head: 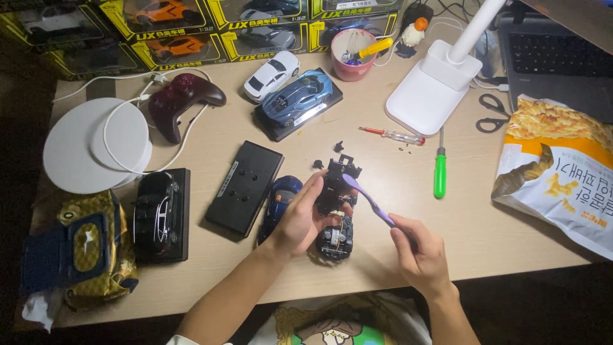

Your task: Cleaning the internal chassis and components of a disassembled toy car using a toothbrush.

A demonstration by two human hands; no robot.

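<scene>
My left hand (300, 220) grips a black toy-car chassis (335, 185), tilted up above the wooden desk (408, 204). My right hand (415, 252) holds a purple toothbrush (367, 197) whose head rests against the top of the chassis. Under the chassis lies another black car part with wheels (336, 239). A blue car body shell (279, 197) lies just left of my left hand.
A black display base (244, 187), a black model car on its base (159, 214), a blue model car (300, 99), a white toy car (271, 75), a dark red game controller (179, 102), green (440, 172) and red (391, 134) screwdrivers, a white lamp base (434, 86), scissors (493, 115), a snack bag (562, 172), a pink cup (353, 54).
</scene>
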